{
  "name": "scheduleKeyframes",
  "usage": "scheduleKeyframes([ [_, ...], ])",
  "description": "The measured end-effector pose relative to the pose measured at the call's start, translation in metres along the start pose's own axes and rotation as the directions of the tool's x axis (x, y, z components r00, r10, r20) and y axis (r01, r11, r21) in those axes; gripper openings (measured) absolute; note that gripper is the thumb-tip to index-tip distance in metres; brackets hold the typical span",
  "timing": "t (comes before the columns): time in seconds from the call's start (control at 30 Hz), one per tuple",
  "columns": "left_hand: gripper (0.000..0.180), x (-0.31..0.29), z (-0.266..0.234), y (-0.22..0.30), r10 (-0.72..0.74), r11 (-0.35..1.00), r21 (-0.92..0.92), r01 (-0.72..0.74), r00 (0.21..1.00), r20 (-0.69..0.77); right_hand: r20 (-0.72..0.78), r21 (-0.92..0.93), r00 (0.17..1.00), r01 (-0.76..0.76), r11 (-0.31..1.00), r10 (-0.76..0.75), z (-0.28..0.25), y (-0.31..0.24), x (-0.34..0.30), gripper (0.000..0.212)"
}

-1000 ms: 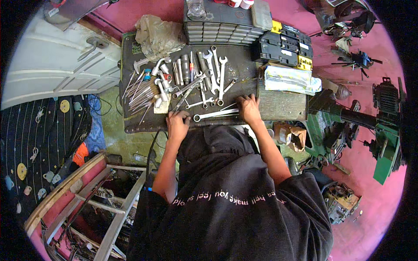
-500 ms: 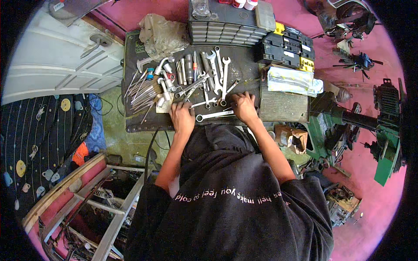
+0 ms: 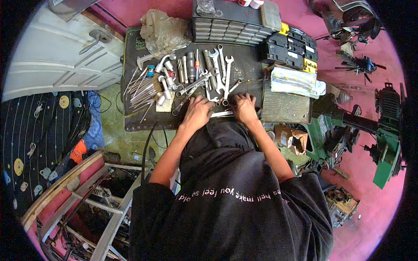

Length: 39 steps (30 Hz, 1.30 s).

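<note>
A dark mat (image 3: 139, 117) on the floor carries several spanners (image 3: 220, 69), sockets and metal rods. My left hand (image 3: 198, 111) rests palm down on the mat over the near tools, fingers spread. My right hand (image 3: 244, 108) lies beside it, fingers curled over a small dark socket (image 3: 224, 102) near a silver spanner (image 3: 222, 114) that lies between the two hands. Whether either hand grips anything is hidden by the fingers. My dark shirt fills the lower middle of the view.
A grey drawer cabinet (image 3: 226, 26) and a black-and-yellow organiser case (image 3: 291, 50) stand behind the mat. A crumpled plastic bag (image 3: 163, 30) lies at the mat's far left. Green machinery (image 3: 348, 126) stands to the right, a white door (image 3: 56, 65) and a wooden frame (image 3: 87, 195) to the left.
Both hands have moved forward and closer together over the silver spanner. The view has shifted slightly, so the mat sits nearer.
</note>
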<state>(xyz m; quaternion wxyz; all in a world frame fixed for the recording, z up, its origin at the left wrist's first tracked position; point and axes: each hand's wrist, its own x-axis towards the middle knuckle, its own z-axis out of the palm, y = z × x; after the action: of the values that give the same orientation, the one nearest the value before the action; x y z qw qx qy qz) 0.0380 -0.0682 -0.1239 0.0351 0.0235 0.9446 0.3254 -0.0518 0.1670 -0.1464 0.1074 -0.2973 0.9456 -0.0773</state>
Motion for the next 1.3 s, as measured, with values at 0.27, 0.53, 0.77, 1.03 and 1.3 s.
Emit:
scheduleKeyframes([
  [0.27,0.032,-0.004,0.003,-0.008,-0.032,0.986,0.168,-0.012,0.966,0.256,-0.022,-0.041,0.999,-0.034,0.999,0.034,0.001,0.031,-0.047,0.037],
  [0.53,0.031,-0.012,0.005,-0.006,-0.140,0.961,0.260,0.096,0.978,0.157,-0.176,-0.059,0.933,-0.329,0.942,0.315,0.005,0.028,-0.073,0.048],
  [0.77,0.018,-0.015,0.006,-0.014,-0.251,0.946,0.251,0.206,0.954,0.165,-0.131,-0.144,0.841,-0.539,0.830,0.524,0.004,0.034,-0.092,0.053],
  [1.03,0.016,-0.013,-0.005,-0.002,-0.224,0.966,0.117,0.229,0.973,-0.052,-0.247,-0.140,0.892,-0.420,0.897,0.379,-0.001,0.045,-0.091,0.039],
  [1.3,0.011,-0.018,0.009,-0.021,-0.287,0.958,-0.036,0.286,0.937,-0.197,-0.220,-0.025,0.890,-0.414,0.910,0.399,-0.046,0.011,-0.078,0.036],
])
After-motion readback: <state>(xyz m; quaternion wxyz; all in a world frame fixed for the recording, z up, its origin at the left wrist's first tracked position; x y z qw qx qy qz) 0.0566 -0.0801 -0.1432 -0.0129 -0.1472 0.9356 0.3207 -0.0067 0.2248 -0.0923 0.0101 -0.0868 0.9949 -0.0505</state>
